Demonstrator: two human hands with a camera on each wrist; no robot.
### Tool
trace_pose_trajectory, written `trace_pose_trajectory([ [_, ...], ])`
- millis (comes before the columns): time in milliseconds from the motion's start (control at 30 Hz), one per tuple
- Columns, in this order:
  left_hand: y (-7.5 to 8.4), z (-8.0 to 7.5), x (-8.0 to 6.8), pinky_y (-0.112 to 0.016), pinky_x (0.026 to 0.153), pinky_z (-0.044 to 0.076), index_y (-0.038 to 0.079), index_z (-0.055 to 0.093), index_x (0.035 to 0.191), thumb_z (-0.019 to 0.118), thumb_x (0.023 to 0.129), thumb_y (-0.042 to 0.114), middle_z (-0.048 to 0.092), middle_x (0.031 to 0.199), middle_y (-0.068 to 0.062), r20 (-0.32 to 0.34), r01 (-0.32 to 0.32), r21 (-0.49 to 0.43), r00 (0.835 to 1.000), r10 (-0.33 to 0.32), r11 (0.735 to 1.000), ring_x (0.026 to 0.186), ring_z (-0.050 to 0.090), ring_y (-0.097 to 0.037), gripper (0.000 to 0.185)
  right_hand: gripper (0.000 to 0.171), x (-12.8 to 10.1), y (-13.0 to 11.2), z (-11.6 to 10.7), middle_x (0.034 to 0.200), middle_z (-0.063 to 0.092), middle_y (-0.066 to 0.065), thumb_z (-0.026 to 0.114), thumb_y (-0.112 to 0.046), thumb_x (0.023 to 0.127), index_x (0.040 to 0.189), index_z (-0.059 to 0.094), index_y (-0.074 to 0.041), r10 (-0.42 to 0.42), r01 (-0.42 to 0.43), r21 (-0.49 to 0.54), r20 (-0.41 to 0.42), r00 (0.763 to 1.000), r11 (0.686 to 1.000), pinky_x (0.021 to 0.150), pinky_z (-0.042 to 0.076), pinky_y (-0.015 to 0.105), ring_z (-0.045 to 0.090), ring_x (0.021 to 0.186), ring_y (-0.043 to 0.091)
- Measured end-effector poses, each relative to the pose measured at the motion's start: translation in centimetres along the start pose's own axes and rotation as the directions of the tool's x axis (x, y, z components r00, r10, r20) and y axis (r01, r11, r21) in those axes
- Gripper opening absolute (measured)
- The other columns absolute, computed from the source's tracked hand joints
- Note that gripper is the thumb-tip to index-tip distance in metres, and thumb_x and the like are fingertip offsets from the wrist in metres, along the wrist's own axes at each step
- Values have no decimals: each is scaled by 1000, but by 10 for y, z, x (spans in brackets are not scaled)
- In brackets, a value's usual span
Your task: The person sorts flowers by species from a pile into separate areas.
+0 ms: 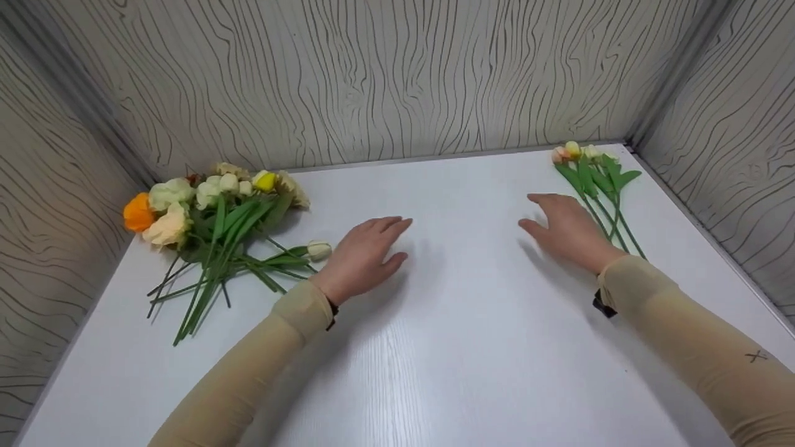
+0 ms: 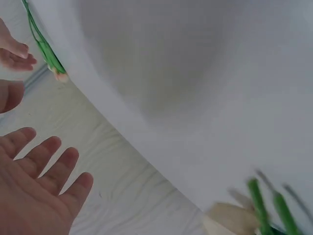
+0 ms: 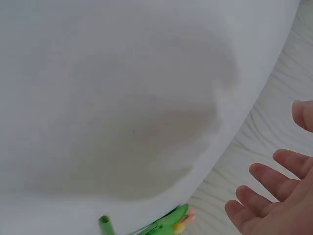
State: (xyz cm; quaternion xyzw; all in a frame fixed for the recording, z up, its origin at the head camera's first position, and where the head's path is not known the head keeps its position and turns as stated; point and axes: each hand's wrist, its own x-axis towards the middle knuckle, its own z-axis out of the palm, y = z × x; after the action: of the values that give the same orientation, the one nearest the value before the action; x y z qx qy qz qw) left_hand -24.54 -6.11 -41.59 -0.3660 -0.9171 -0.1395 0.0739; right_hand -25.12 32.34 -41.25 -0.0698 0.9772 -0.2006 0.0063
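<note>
A single white tulip with a green stem (image 1: 319,250) is seen on the left part of the table, with its bud just beside the back of the left hand (image 1: 362,257); whether the two are touching cannot be told. From the bud, its stem is directed leftward, into the heap of orange, cream, white and yellow flowers with long green stems (image 1: 233,226). In this heap the heads are gathered mostly toward the far side, and the stems are spread toward the near side. To both of these the left hand is clearly the nearer one.

On the other side, a small bunch of pink, yellow and white tulips with green leaves (image 1: 587,177) is laid near the far right corner. Its long axis is slanted from the heads, at the far edge, to the stem ends, nearer and more to the right; the stems are partly covered by the right hand (image 1: 568,231).

Nothing is held by either hand. The fingers are extended, with the thumbs apart, and they are turned inward, so that both flower groups are left on the outer sides. Between the hands, the smooth white table (image 1: 466,341) is seen.
</note>
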Motion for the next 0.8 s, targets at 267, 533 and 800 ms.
trace_pose_trajectory([
  [267, -79, -21, -45, -53, 106, 45, 5, 52, 147, 61, 104, 23, 57, 139, -18, -98, 283, 16, 955, -280, 959, 128, 53, -37, 48, 77, -1, -53, 35, 164, 29, 21, 52, -57, 103, 161, 31, -10, -136, 150, -117, 118, 984, 982, 120, 15, 62, 18, 152, 43],
  [533, -137, -45, -97, -64, 92, 47, -7, 58, 135, 62, 101, 16, 59, 126, -29, -217, 440, 9, 877, -428, 898, 114, 54, -49, 41, 73, -3, -114, 68, 165, 30, 12, 51, -57, 103, 161, 34, -15, -258, 282, -119, 182, 949, 952, 123, 14, 54, 16, 154, 35],
  [800, -166, -60, -135, -66, 72, 45, -15, 56, 118, 59, 97, 13, 53, 107, -36, -319, 639, 29, 735, -599, 769, 92, 53, -55, 35, 72, -16, -180, 91, 167, 28, 7, 47, -60, 104, 163, 30, -20, -429, 460, -113, 221, 876, 881, 124, 13, 50, 14, 155, 31],
])
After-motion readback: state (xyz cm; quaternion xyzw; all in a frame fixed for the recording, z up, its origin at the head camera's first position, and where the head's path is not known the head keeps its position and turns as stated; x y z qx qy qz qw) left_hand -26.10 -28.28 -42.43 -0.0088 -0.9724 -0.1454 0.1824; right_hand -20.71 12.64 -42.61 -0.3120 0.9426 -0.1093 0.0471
